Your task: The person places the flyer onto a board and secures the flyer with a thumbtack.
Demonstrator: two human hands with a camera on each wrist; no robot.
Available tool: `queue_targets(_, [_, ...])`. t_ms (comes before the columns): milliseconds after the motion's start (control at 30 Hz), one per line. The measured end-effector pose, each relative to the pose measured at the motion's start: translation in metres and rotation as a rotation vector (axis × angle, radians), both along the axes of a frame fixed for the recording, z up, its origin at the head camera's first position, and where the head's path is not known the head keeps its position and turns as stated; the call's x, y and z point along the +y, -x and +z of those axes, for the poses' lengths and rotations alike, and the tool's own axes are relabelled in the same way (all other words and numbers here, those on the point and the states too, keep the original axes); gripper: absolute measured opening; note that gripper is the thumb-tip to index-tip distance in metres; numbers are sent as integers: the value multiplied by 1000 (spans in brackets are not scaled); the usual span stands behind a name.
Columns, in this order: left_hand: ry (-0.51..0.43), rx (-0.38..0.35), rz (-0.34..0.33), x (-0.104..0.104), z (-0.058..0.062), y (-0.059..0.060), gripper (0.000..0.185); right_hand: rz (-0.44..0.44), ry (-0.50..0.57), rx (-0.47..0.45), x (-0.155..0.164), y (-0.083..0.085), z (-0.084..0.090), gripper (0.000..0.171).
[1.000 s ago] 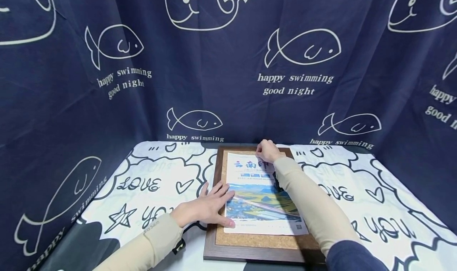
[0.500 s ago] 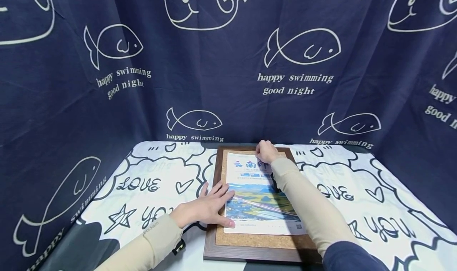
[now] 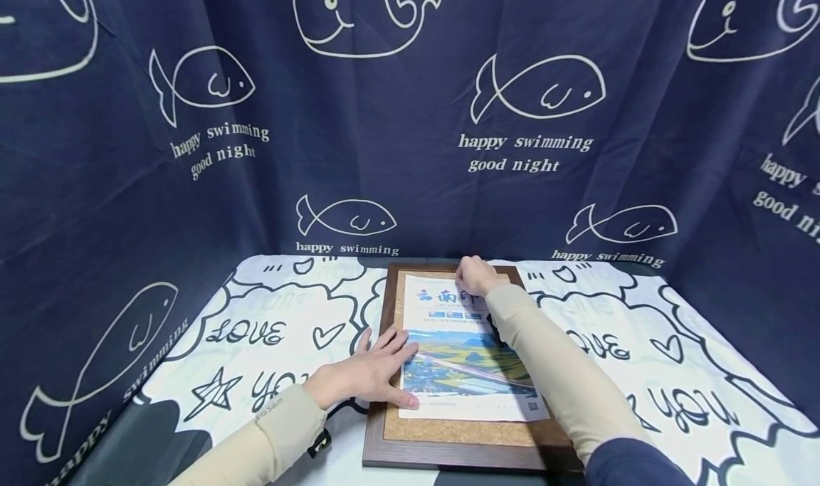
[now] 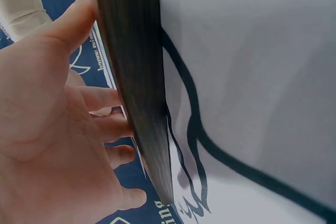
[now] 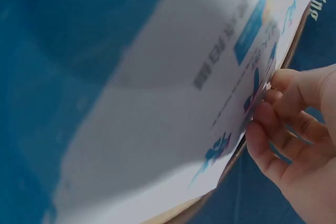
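On the left, the tabletop (image 3: pixel 211 329) is wearing a white cloth with black doodles, and a dark blue curtain (image 3: pixel 128 187) printed with fish is hanging behind it. The left hand (image 3: pixel 365 373) is lying flat with its fingers (image 3: pixel 392 344) straight and spread, pressing down on the left edge of the poster (image 3: pixel 464 361) and on the frame beside it. The dark wooden frame (image 3: pixel 378 372) is lying flat near the middle of the tabletop, holding a cork board (image 3: pixel 461 430), and the poster is lying on that cork, inside the frame's border. Further right, at the poster's far edge, the right hand (image 3: pixel 472 276) is curling its fingers (image 5: pixel 273 124) together and pinching the paper's top edge, lifting it slightly off the cork in the right wrist view
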State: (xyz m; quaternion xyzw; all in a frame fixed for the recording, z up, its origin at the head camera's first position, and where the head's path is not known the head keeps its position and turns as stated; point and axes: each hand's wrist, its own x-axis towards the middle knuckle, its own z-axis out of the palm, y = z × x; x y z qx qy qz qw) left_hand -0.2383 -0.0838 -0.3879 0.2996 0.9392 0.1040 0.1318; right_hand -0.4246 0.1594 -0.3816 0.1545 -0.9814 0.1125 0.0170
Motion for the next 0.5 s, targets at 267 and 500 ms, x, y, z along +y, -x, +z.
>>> queue_targets(267, [-2,-1,13,0,2,3,93,60,-109,-63,-1,-2,10,24])
queue_targets(500, [5,-8,19,0,0,6,94,138,-1,71,0,-17,32,31])
